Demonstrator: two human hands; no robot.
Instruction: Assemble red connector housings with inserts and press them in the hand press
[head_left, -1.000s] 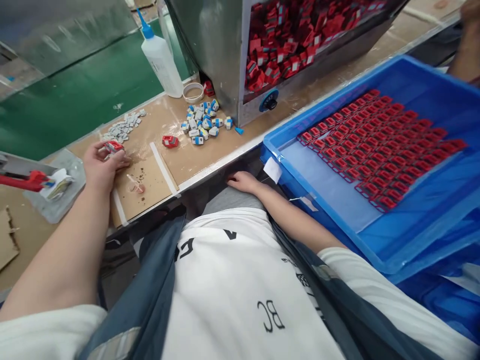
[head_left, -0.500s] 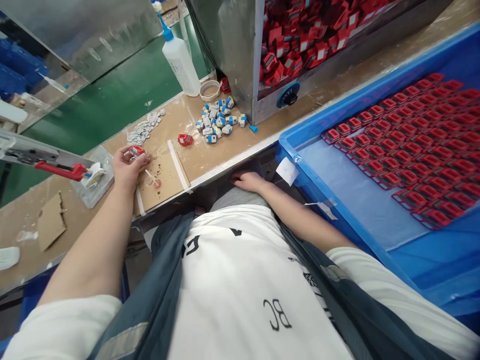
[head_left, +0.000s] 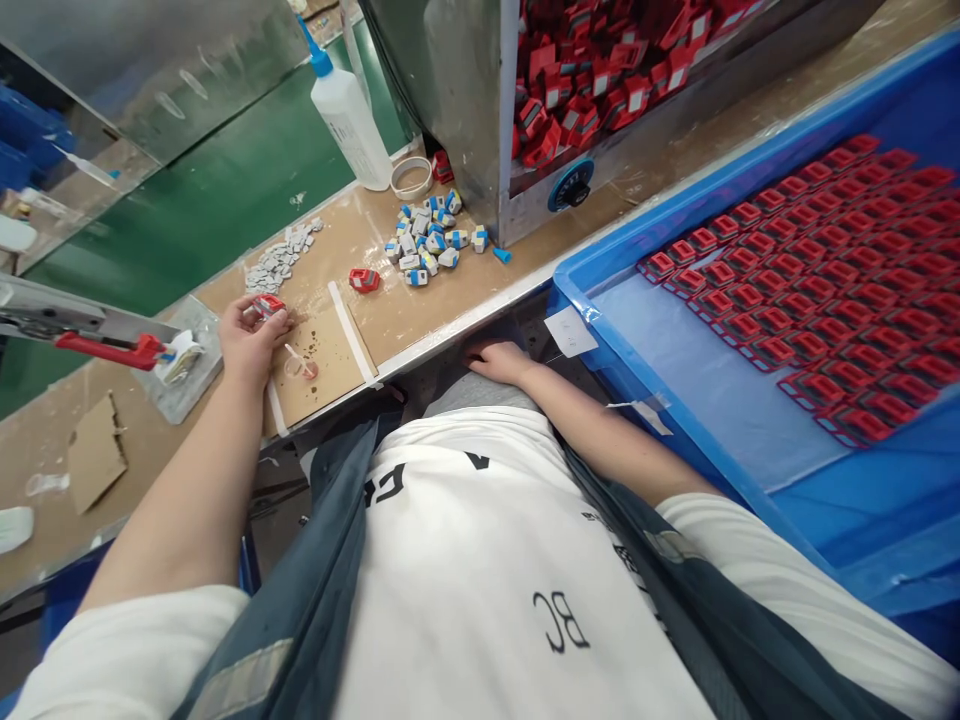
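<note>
My left hand (head_left: 253, 338) pinches a small red plastic toy-car-like part (head_left: 268, 304) between thumb and fingers, above the brown bench. Just right of it, a cardboard pad (head_left: 319, 365) edged with white tape carries a small clear stick-like piece with a pinkish end (head_left: 304, 366) and dark spots. Another red part (head_left: 364, 280) lies farther right, beside a heap of white, blue and yellow pieces (head_left: 427, 238). Flat grey pieces (head_left: 283, 257) are piled behind my left hand. My right hand (head_left: 499, 360) rests on my lap below the bench edge; its fingertips are partly in shadow.
A white bottle with blue nozzle (head_left: 352, 125) stands by a tape roll (head_left: 412, 177). A metal machine with a dial (head_left: 571, 186) holds many red parts (head_left: 577, 110). Rows of red parts fill a blue tray (head_left: 750, 480) on the right. A red-handled press (head_left: 112, 348) stands left.
The view has shifted slightly, so the bench things appear a little farther left. My left hand still holds the red part, and my right hand stays on my lap.
</note>
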